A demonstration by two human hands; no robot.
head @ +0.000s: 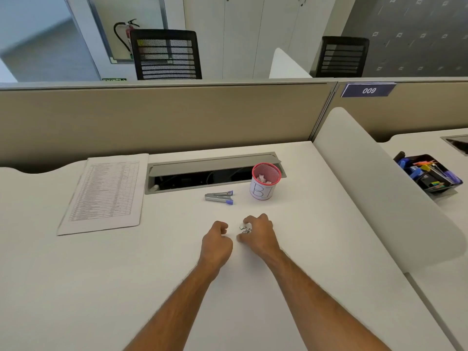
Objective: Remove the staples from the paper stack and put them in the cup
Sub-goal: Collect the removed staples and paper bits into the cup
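Where white desk [126,274] meets partition [152,115] — chairs [166,55]

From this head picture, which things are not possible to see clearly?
- What the right hand grips: small pale bits with metal glints, mostly hidden by the curled fingers.
- Whether the left hand holds anything: its curled fingers hide this.
- Printed text on the paper stack: too small.
- Contents of the pink mesh cup: pale scraps, too small to identify.
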